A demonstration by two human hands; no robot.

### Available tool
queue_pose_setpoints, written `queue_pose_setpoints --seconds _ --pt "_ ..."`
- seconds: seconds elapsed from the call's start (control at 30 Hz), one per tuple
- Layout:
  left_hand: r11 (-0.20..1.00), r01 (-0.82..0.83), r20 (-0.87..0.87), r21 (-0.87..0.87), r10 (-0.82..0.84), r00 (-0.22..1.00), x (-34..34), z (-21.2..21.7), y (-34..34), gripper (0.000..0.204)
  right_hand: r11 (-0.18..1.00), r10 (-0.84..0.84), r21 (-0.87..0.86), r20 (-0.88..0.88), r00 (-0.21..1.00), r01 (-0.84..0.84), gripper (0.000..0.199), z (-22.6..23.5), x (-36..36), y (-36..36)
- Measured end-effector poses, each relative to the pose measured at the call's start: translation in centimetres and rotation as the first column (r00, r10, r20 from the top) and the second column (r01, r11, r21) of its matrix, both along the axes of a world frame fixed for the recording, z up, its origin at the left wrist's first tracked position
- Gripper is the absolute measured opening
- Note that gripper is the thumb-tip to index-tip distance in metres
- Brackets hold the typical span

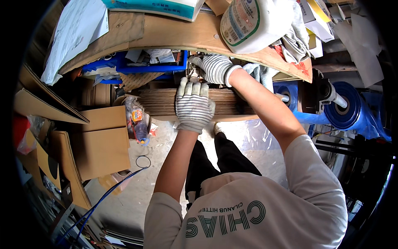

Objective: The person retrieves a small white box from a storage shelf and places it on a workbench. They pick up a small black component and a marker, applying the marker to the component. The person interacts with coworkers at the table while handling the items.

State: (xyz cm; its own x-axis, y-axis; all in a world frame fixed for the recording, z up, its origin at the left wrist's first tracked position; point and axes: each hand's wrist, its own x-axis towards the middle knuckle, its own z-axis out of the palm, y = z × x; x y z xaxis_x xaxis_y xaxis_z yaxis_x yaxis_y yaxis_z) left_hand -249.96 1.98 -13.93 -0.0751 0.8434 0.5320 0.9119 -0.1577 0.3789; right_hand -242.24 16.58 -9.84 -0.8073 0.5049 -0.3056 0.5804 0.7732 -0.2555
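Both my hands wear white knit gloves with grey stripes. My left hand (192, 103) lies flat, fingers stretched forward, on top of a thick stack of flat cardboard sheets (159, 103). Beyond the stack, my right hand (215, 69) reaches under the wooden tabletop (174, 35), into a cluttered shelf space. Its visible fingers are stretched out to the left, close to small items that I cannot make out; some fingertips are hidden. Just left of it sits a blue bin (178, 66) holding papers and mixed small things. A greyish cloth (259, 72) lies to its right.
A large white jug (248, 25), a blue-and-white pack (153, 8) and paper sheets (76, 37) rest on the tabletop. Cardboard boxes (101, 145) stand at left, with a blue cable (110, 191) nearby. Rolls of blue film (344, 106) hang at right.
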Motion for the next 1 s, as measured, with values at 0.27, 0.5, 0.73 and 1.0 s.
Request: queue_pose_setpoints --seconds 0.27,0.5,0.73,1.0 --pt "1.0 0.008 -0.021 0.029 -0.008 1.0 0.0 0.0 0.2 0.037 0.998 0.023 0.052 0.027 0.999 -0.024 0.028 -0.1 1.4 -0.3" --pt "0.999 0.034 0.011 0.004 -0.034 0.999 -0.1 0.0 0.0 0.039 0.992 -0.098 0.093 0.089 0.991 0.089 0.032 0.2 0.1 -0.5" --pt "1.0 0.018 0.003 -0.012 -0.018 1.0 0.0 -0.5 0.0 0.041 0.97 -0.219 -0.071 0.165 0.962 0.233 0.029 -0.4 0.6 0.4" --pt "0.999 0.027 0.017 -0.02 -0.027 1.0 0.0 0.1 0.1 0.04 0.997 0.043 0.064 -0.02 0.999 -0.042 0.034 -0.5 0.0 -0.4"
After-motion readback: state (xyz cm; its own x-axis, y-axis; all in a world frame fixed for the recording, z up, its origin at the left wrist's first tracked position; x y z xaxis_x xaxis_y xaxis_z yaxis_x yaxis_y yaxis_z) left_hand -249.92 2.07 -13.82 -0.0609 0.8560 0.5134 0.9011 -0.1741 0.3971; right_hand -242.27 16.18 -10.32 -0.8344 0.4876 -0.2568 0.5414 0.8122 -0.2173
